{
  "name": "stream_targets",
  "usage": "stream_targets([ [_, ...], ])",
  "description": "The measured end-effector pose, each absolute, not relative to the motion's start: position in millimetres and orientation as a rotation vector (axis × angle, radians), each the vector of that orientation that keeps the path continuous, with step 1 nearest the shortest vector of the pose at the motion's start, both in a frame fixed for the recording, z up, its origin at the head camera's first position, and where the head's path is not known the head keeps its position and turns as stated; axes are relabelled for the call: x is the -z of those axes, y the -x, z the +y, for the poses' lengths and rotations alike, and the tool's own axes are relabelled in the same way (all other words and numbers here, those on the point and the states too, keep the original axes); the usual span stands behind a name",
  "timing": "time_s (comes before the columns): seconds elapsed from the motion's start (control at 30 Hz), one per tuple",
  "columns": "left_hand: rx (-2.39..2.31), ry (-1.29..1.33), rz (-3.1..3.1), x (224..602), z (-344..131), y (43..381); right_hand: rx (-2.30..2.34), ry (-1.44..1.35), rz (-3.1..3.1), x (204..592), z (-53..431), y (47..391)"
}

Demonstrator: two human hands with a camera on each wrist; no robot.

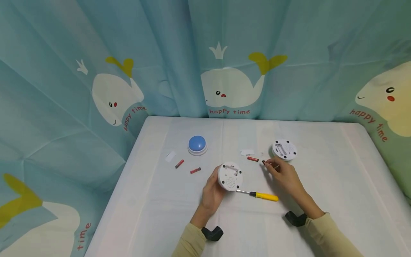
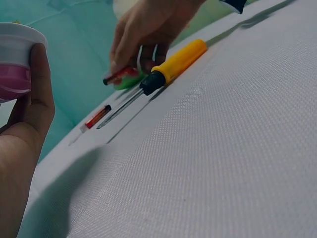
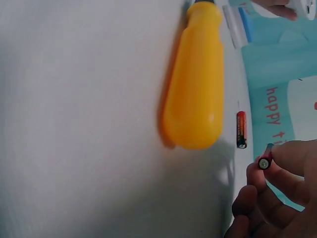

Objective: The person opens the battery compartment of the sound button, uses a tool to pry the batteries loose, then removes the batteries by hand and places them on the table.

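My left hand (image 1: 212,194) grips a round white push-button device (image 1: 230,176), its underside turned up and its battery compartment uncovered. Its pink button (image 2: 14,79) shows in the left wrist view. Between thumb and fingers my right hand (image 1: 284,175) pinches a small red and black battery (image 3: 265,161), held just above the table. Another red battery (image 1: 253,159) lies a little to the left of that hand. Just beyond it a second white device (image 1: 284,149) rests upside down, also with an uncovered compartment. A yellow-handled screwdriver (image 1: 265,196) lies between the hands.
A blue-topped button device (image 1: 197,144) stands upright at the back left. Two more batteries, one nearer (image 1: 195,170) and one farther left (image 1: 179,164), lie near it. Small white covers (image 1: 247,152) rest on the white table (image 1: 173,221). A curtain (image 1: 173,64) hangs behind.
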State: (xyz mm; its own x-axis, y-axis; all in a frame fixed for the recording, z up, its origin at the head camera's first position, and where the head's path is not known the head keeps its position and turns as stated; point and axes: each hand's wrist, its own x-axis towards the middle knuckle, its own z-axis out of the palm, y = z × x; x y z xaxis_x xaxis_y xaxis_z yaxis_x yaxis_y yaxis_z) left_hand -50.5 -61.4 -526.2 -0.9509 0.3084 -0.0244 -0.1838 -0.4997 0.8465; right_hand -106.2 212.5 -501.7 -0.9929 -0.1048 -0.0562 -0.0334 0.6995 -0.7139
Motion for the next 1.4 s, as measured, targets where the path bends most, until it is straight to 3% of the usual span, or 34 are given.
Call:
stream_targets([
  [1.4, -2.517, -0.139, 1.358, 518, -63, 55, 0.825, 0.185, 3.011, 505, 201, 103],
])
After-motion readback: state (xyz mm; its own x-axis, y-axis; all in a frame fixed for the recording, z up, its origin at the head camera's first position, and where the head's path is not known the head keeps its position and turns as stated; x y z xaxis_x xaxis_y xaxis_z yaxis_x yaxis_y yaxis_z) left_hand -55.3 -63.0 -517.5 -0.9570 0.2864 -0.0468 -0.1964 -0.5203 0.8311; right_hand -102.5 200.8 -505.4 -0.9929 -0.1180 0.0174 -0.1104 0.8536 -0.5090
